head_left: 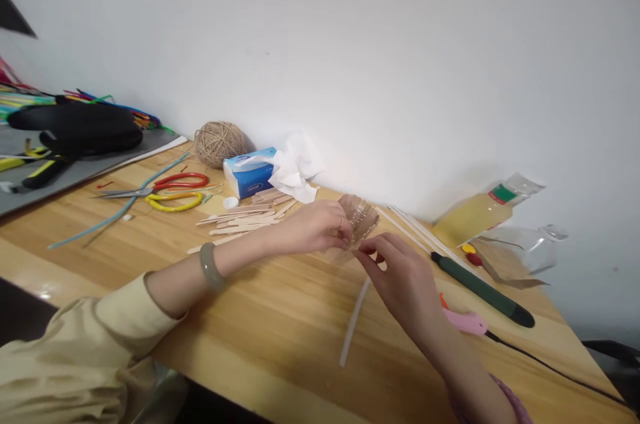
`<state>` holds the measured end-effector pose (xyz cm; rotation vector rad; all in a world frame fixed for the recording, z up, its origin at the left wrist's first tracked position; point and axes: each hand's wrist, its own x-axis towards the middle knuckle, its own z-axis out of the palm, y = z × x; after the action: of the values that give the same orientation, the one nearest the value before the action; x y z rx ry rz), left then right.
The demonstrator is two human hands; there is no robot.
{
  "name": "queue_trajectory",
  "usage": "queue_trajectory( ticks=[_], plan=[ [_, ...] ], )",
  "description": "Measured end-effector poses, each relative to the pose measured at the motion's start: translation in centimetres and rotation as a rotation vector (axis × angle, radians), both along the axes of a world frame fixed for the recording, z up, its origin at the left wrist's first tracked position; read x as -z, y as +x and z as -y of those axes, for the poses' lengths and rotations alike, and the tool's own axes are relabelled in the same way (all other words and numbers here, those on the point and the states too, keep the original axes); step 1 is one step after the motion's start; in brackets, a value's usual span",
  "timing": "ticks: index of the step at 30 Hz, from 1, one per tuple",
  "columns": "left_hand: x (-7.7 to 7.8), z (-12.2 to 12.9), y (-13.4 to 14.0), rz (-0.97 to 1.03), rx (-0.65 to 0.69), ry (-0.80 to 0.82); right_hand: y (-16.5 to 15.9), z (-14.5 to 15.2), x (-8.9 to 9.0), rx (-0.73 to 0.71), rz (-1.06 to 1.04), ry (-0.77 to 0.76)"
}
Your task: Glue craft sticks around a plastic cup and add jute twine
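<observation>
My left hand (327, 224) reaches in from the left, its fingers closed on a clear ribbed plastic piece (363, 216) that looks like a cut section of a bottle. My right hand (403, 271) is pinched at the near edge of the same piece. The fingers hide what exactly sits in that pinch. Just below, a narrow white strip (354, 327) runs down over the wooden table (280, 337); whether its upper end touches my right hand cannot be made out. Wooden craft sticks (245, 221) lie left of the plastic.
Scissors (150, 192), a blue pipe cleaner (117, 214), a twine ball (219, 143) and a tissue pack (253, 174) lie left. At right are a pink-handled corded tool (466, 322), a dark green stick-shaped tool (483, 291), a bottle of yellowish liquid (470, 216) and a cut clear bottle (537, 251).
</observation>
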<state>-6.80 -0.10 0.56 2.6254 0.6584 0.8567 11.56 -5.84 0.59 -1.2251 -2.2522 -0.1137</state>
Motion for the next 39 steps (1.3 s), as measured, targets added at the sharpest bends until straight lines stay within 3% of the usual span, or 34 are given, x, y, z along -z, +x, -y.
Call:
queue_trajectory(
  ticks=[4, 11, 15, 25, 30, 34, 39],
  plan=[
    [0.2, -0.4, -0.3, 0.004, 0.010, -0.042, 0.6, -0.3, -0.6, -0.022, 0.078, -0.010],
    [0.3, -1.1, -0.6, 0.032, 0.105, -0.009, 0.5, -1.7, -0.7, -0.170, 0.167, 0.165],
    [0.2, -1.1, -0.9, 0.000, 0.093, -0.090, 0.5, -2.2, -0.6, -0.219, 0.183, 0.193],
    [0.6, -1.0, -0.8, 0.079, 0.063, -0.283, 0.5, -3.2, 0.8, -0.157, 0.215, 0.280],
    [0.5, -1.2, -0.9, 0.072, 0.051, -0.330, 0.4, -3.7, 1.0, -0.187, 0.197, 0.195],
    [-0.4, -1.0, -0.9, 0.041, 0.095, -0.312, 0.5, -3.4, 0.1, -0.145, 0.159, -0.019],
    [-2.0, -0.5, -0.6, 0.058, 0.111, -0.218, 0.9, -2.3, -2.1, -0.221, -0.210, -0.335]
  ],
)
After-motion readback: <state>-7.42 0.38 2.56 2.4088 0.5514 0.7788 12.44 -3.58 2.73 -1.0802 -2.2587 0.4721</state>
